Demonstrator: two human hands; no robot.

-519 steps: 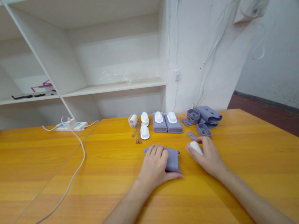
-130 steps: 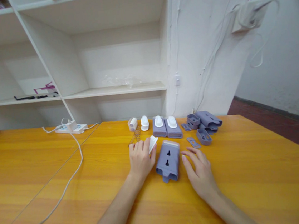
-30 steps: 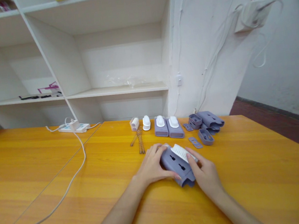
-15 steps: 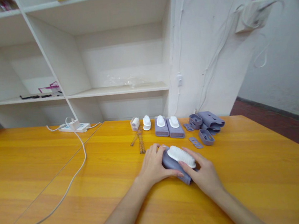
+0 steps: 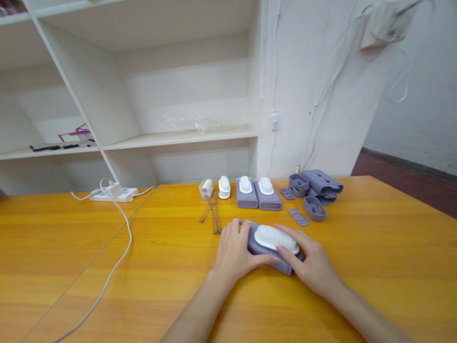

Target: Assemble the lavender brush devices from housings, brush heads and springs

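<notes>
purple case (image 5: pixel 253 242) between hands (image 5: pixel 233 252); ribbed white piece (image 5: pixel 275 238) atop

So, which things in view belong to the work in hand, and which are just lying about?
Belonging (held, or probably related):
purple case, in the left hand
white ribbed piece, in the right hand
springs
white-topped purple cases
purple cups
loose white piece

Just lying about, it seems:
power strip
clear plastic on the shelf
</notes>
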